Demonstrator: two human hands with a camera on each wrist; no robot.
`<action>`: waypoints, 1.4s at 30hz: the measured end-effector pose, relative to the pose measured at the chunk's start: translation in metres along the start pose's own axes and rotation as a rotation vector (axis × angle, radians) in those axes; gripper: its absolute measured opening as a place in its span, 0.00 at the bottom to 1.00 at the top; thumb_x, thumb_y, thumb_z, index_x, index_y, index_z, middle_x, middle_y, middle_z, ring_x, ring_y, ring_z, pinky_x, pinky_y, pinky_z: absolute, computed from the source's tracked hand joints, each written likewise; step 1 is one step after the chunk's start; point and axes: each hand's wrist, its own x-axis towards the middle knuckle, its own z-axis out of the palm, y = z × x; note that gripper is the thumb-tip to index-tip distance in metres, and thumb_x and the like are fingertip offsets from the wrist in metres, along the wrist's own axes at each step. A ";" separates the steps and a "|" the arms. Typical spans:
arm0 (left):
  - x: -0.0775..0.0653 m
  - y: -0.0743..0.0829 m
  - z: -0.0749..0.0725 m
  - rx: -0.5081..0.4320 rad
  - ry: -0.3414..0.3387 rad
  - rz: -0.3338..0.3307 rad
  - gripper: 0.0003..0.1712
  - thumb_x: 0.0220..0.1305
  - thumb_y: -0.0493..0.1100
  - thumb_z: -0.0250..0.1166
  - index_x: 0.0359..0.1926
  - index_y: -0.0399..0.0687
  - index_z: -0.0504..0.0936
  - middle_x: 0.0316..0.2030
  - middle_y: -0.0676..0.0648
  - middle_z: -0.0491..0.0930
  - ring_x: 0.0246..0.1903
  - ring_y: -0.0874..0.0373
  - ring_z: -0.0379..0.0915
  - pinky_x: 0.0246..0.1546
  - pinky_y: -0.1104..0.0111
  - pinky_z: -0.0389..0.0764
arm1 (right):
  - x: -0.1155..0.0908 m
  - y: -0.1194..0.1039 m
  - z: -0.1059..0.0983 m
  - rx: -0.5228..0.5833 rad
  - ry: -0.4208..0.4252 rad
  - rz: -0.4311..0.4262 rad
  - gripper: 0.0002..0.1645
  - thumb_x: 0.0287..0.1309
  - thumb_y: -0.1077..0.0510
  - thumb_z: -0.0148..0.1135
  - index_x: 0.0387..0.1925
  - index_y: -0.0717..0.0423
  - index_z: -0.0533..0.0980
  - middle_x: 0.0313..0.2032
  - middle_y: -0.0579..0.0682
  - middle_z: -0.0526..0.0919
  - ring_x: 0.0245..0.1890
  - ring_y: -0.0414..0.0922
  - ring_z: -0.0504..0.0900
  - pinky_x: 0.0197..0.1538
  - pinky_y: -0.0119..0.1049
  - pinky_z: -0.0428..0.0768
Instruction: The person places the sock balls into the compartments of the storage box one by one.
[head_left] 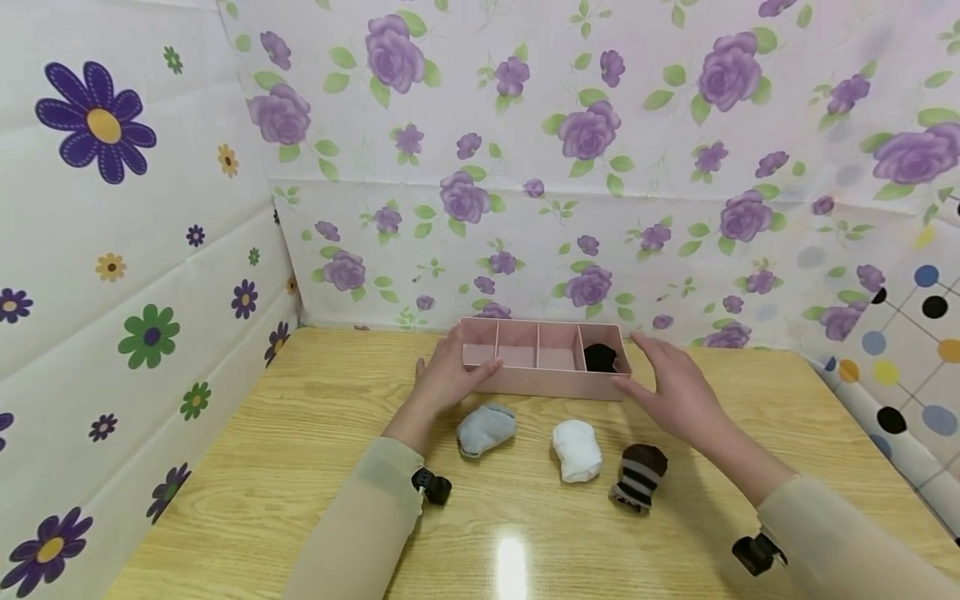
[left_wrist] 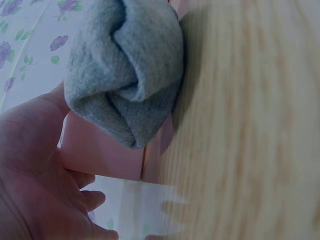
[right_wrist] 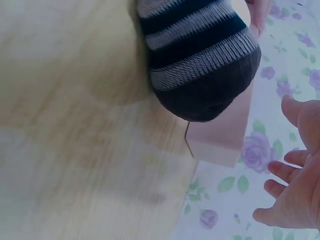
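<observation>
A pink divided box (head_left: 555, 382) stands at the back of the table. My left hand (head_left: 448, 371) is at its left end, thumb across the front rim and fingers loosely spread around the corner. Just off the right end is my right hand (head_left: 675, 390), fingers spread and holding nothing. A black bundle (head_left: 600, 358) lies in the rightmost compartment. In front of the box lie a rolled grey sock (head_left: 486, 430), a rolled white sock (head_left: 576, 451) and a rolled dark sock with grey stripes (head_left: 640, 477). In the left wrist view, the grey sock (left_wrist: 125, 70) hides the left thumb.
The wood-grain table (head_left: 300, 500) meets a flowered sheet (head_left: 450, 167) behind the box. Another patterned sheet (head_left: 112, 250) hangs on the left, and a dotted one (head_left: 907, 375) on the right. A dark camera is strapped at each wrist.
</observation>
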 end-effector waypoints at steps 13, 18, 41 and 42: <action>0.002 -0.002 0.001 -0.014 -0.009 0.001 0.65 0.75 0.77 0.60 0.90 0.43 0.42 0.89 0.38 0.46 0.87 0.37 0.40 0.79 0.26 0.36 | -0.037 0.001 0.000 0.023 -0.038 -0.012 0.54 0.77 0.35 0.66 0.87 0.59 0.57 0.80 0.72 0.64 0.78 0.76 0.61 0.72 0.79 0.63; 0.001 -0.002 0.000 -0.003 -0.006 0.003 0.64 0.77 0.74 0.61 0.90 0.42 0.42 0.89 0.38 0.46 0.87 0.37 0.41 0.79 0.27 0.38 | -0.051 0.001 0.001 0.031 -0.037 -0.036 0.53 0.77 0.35 0.67 0.87 0.59 0.58 0.79 0.72 0.65 0.77 0.76 0.62 0.71 0.79 0.64; 0.002 0.000 0.000 -0.001 -0.003 -0.016 0.65 0.75 0.75 0.63 0.91 0.44 0.43 0.88 0.39 0.47 0.87 0.38 0.41 0.80 0.28 0.38 | -0.098 0.002 0.011 0.000 -0.107 -0.049 0.62 0.65 0.29 0.74 0.87 0.54 0.60 0.79 0.68 0.67 0.75 0.77 0.65 0.70 0.80 0.67; 0.002 0.000 0.001 -0.002 -0.003 -0.016 0.65 0.75 0.75 0.63 0.91 0.43 0.43 0.88 0.39 0.48 0.87 0.38 0.41 0.80 0.28 0.38 | -0.100 0.002 0.013 0.001 -0.108 -0.047 0.62 0.65 0.29 0.74 0.87 0.54 0.60 0.79 0.68 0.67 0.75 0.77 0.65 0.70 0.80 0.66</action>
